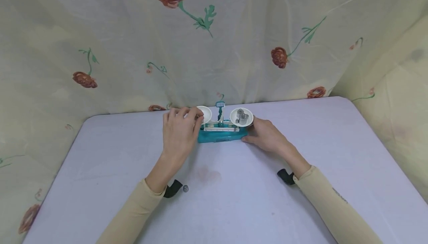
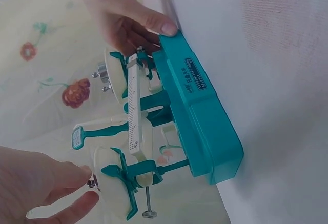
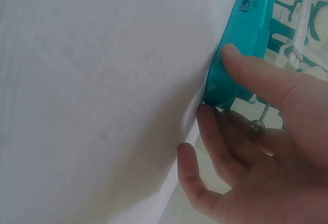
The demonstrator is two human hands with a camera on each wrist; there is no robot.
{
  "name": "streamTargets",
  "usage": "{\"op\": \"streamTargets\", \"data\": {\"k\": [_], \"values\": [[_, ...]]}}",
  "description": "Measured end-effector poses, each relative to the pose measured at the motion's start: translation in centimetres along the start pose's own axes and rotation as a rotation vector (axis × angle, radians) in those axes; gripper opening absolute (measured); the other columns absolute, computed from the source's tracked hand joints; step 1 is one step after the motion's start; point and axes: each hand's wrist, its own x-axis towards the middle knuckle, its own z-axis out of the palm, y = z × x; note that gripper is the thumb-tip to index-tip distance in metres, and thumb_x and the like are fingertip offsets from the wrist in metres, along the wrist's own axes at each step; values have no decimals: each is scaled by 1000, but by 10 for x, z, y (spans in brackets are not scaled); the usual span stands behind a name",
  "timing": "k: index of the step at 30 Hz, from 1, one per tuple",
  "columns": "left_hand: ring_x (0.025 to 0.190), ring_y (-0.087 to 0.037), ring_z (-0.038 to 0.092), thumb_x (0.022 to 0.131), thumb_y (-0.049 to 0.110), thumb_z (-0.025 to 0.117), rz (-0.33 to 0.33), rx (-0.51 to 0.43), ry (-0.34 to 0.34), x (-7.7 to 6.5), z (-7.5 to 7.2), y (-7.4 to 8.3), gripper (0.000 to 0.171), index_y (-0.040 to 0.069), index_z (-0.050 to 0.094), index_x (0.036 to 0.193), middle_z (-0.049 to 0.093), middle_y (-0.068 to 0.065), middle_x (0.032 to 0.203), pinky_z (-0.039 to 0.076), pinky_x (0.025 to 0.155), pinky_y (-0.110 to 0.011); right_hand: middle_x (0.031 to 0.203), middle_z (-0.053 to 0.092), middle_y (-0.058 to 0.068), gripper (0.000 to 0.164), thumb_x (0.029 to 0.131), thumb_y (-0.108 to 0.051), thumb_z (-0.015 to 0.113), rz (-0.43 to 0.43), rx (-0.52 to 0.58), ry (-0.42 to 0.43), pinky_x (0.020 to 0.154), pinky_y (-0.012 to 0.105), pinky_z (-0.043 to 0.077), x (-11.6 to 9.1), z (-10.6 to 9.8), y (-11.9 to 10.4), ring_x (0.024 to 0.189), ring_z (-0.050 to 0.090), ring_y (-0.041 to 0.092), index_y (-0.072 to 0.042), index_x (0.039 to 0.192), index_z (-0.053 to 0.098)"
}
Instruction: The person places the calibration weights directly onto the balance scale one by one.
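A teal balance scale (image 1: 222, 136) with two white pans stands near the table's far edge. At its left pan (image 1: 206, 114), my left hand (image 1: 180, 130) pinches a small metal weight (image 2: 91, 183) between thumb and fingers, right at the pan's surface. Several metal weights (image 1: 243, 117) sit in the right pan (image 1: 236, 123). My right hand (image 1: 265, 135) grips the right end of the teal base (image 3: 246, 39), its thumb against the front face and its other fingers round the end. The white graduated beam (image 2: 134, 106) runs across the scale's front.
One loose metal weight (image 1: 185, 188) lies on the white-covered table (image 1: 234, 206), near my left forearm. Black bands (image 1: 172, 189) show by both wrists. A flower-patterned cloth (image 1: 234, 50) hangs just behind the table's far edge.
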Motion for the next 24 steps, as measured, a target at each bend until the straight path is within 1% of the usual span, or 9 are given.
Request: {"op": "streamTargets", "data": {"k": [6,12,19,24], "values": [[111,-39,67,106,28,71,14,21,-11,-1,0,-1,17,17,77,118,80,-13,119,51,101,-55,150,63,25,76,97,-16,80,0,-3,4,120,60,48,0,0,0,142,60,43,2,160,42],[113,-39,67,105,28,72,16,30,-8,-4,-3,-1,18,17,77,118,79,-13,121,52,100,-54,149,64,24,76,96,-16,81,2,-1,3,120,59,49,0,0,0,141,61,41,1,160,43],[118,-38,65,106,30,71,35,51,0,-8,-10,-1,19,18,77,120,78,-12,125,52,101,-54,145,66,26,72,96,-16,82,-33,-10,30,117,59,50,-1,-2,0,139,63,43,1,157,47],[119,-39,65,106,29,70,48,86,-16,-16,-17,0,17,20,77,119,78,-12,122,51,100,-55,147,65,26,74,96,-17,82,-30,-9,18,118,60,50,-1,-1,0,140,61,45,2,158,46]]}}
